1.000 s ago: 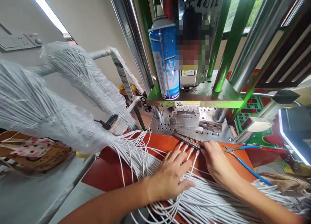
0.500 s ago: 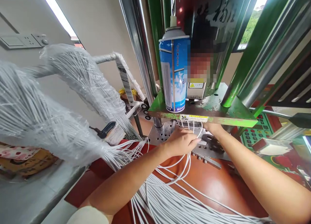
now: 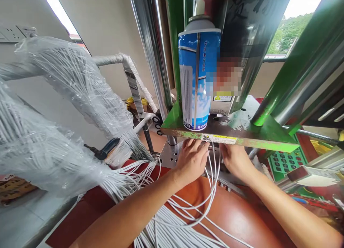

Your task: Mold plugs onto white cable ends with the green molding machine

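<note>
Both my hands reach under the front edge of the green press plate (image 3: pixel 252 142). My left hand (image 3: pixel 192 160) is bent, with its fingertips hidden beneath the plate and its thumb beside several white cables (image 3: pixel 212 169). To the right of those cables, my right hand (image 3: pixel 236 160) has curled fingers, their tips also out of sight under the plate. What either hand grips is hidden. The cables hang from under the plate between my hands and loop down to the red tabletop (image 3: pixel 236 212). A metal base plate with holes (image 3: pixel 169 155) lies below.
A blue spray can (image 3: pixel 197 79) stands on the press plate. Plastic-wrapped cable bundles (image 3: pixel 77 83) hang on a wrapped rail at left, near a black-handled clamp (image 3: pixel 107 149). Loose white cables (image 3: pixel 166 226) cover the front table. A green button panel (image 3: pixel 287 158) is at right.
My left hand has moved left off the cables and up under the plate edge. My right hand has drawn back slightly, so more of it shows. The view has shifted closer.
</note>
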`<state>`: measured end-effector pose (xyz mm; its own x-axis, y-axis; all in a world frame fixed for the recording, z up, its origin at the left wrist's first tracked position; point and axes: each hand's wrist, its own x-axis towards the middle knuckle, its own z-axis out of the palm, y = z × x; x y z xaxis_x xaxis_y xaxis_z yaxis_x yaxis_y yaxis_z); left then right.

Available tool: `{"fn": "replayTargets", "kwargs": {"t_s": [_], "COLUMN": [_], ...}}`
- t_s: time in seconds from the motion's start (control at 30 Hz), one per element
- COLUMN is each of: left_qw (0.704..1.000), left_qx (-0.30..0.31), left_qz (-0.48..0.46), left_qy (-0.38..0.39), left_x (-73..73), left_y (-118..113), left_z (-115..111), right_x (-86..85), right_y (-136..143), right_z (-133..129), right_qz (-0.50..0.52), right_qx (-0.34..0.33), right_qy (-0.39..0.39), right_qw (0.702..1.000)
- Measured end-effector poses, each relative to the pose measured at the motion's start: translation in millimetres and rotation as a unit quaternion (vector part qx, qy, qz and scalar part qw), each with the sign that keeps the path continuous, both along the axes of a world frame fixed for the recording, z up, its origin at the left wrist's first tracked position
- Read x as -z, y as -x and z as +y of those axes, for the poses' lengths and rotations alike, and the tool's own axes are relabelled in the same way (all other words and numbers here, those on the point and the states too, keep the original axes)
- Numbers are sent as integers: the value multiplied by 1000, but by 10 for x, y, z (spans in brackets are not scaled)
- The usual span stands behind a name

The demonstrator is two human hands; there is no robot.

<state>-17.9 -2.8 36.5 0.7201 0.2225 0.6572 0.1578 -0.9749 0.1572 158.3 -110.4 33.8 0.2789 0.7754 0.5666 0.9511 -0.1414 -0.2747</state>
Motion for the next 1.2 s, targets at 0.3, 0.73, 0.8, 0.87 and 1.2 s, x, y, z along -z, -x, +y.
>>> {"fn": "replayTargets", "kwargs": {"t_s": [0.3,0.73,0.8,0.87,1.2], "left_qw": [949,990,992,994,993], "left_qx": [-4,-114,-116,-86,-45], "left_qz": [-89,74,52,49,105], "left_qy": [301,38,0,-40,-40], "left_x": [225,170,109,67,160], "left_y": [-72,2,18,26,-125], "left_z": [13,109,63,0,-84], "right_x": [151,-20,-8,8,89], "right_y": [450,383,394,422,500], "right_z": [-227,-135,-172,-201,-25], "right_qz": [-103,-103,-110,-124,-178], "right_qx": [-2,10,14,16,79], "right_qy": [68,77,74,77,126], "right_qw": [992,992,991,989,973]}}
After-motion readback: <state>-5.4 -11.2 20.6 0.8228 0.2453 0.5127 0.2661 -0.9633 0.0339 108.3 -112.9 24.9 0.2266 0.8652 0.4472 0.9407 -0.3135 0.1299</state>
